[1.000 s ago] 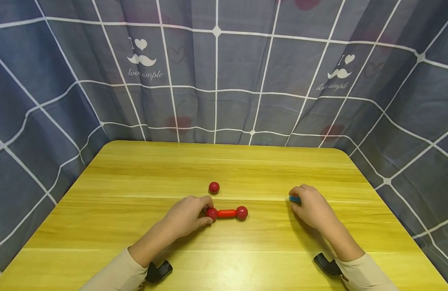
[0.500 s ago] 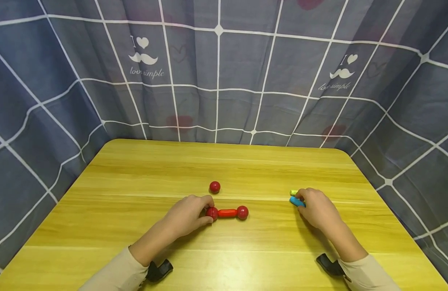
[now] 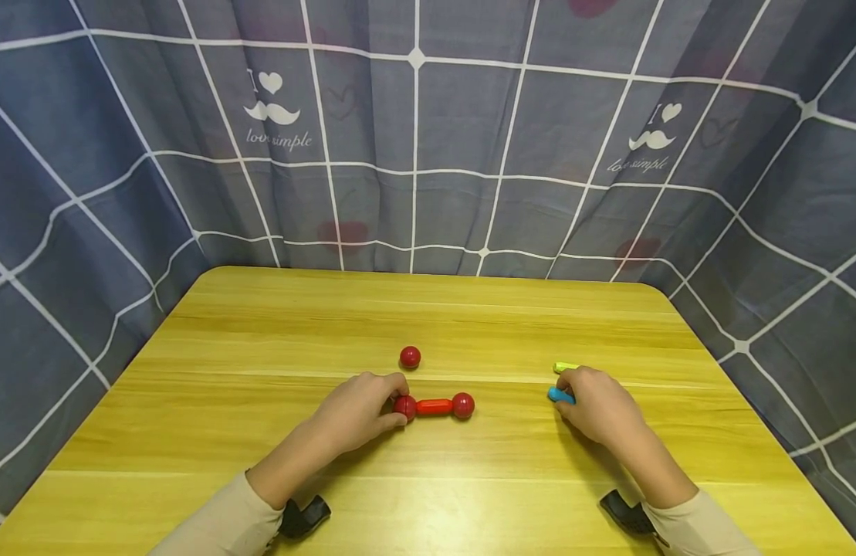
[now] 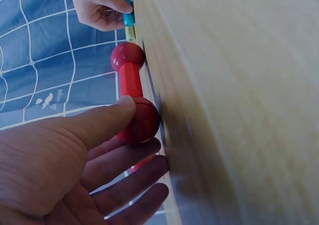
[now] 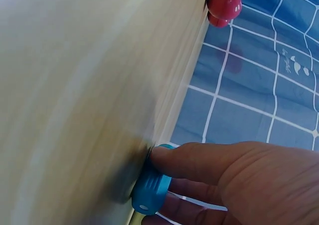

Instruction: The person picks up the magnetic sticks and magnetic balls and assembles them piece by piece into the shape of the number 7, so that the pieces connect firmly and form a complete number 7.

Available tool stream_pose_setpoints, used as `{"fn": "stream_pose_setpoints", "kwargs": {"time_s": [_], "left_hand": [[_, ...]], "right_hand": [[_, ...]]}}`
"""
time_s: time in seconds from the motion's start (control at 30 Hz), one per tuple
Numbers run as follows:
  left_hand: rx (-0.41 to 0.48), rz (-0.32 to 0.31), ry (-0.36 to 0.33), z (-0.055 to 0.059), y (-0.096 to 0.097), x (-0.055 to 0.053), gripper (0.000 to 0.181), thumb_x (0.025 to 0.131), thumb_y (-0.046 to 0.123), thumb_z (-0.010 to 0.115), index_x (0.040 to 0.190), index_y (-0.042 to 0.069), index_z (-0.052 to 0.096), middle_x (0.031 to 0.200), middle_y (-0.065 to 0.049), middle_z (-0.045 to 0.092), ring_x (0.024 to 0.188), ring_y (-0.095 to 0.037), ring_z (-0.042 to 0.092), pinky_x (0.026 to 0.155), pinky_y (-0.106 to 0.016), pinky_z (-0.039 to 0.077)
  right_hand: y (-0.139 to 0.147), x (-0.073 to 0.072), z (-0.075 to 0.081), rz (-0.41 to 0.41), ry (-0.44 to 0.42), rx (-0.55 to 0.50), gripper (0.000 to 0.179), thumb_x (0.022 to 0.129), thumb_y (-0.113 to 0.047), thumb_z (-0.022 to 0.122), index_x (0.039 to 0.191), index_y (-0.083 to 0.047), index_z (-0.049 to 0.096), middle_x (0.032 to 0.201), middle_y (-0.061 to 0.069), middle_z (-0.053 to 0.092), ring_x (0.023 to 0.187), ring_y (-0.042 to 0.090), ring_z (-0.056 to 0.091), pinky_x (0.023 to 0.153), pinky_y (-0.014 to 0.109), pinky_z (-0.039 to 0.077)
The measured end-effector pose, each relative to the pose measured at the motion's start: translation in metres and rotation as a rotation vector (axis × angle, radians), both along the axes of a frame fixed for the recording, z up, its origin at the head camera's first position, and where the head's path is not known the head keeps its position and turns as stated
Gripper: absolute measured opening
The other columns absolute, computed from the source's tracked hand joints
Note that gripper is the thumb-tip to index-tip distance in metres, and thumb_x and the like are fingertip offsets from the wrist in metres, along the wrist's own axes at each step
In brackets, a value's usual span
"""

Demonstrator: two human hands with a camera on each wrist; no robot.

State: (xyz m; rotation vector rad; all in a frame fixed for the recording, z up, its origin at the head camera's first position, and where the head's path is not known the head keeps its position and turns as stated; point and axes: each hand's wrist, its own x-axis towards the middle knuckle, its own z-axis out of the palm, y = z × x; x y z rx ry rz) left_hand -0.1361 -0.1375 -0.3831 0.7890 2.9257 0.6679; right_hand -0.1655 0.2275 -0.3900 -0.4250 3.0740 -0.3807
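Observation:
My left hand (image 3: 358,413) pinches the left ball (image 3: 404,408) of a dumbbell-shaped piece lying on the table: two dark red balls joined by a short red rod (image 3: 434,407). In the left wrist view, thumb and index finger are on that ball (image 4: 140,122), which has a seam line, while the other fingers are spread beneath. To the right, my right hand (image 3: 597,405) pinches a short blue rod (image 3: 558,395) between thumb and fingers, low over the table. A yellow-green rod (image 3: 563,367) lies just behind it, partly hidden by the hand.
A loose red ball (image 3: 410,357) sits behind the dumbbell-shaped piece. The wooden table (image 3: 296,324) has rounded far corners, and a blue-grey checked curtain (image 3: 455,139) hangs around its back and sides. Each wrist wears a black camera mount (image 3: 304,517).
My right hand has drawn the blue rod slightly toward me, apart from the yellow-green rod, which has come into view. My left hand and the dumbbell-shaped piece stay put.

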Motion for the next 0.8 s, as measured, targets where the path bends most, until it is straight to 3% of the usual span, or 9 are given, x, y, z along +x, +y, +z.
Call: {"fn": "stream_pose_setpoints", "kwargs": {"time_s": [0.8], "left_hand": [[0.009,-0.009,-0.005,-0.001,0.0,0.0,0.022,0.084,0.024,0.079,0.098,0.017,0.064,0.076,0.013,0.057,0.065,-0.007,0.05,0.061,-0.027,0.043]], "right_hand": [[-0.026,0.014,0.003,0.022,0.001,-0.004,0.016,0.085,-0.027,0.074,0.083,-0.014,0.066,0.066,-0.009,0.053,0.057,0.011,0.047,0.054,0.032,0.04]]}}
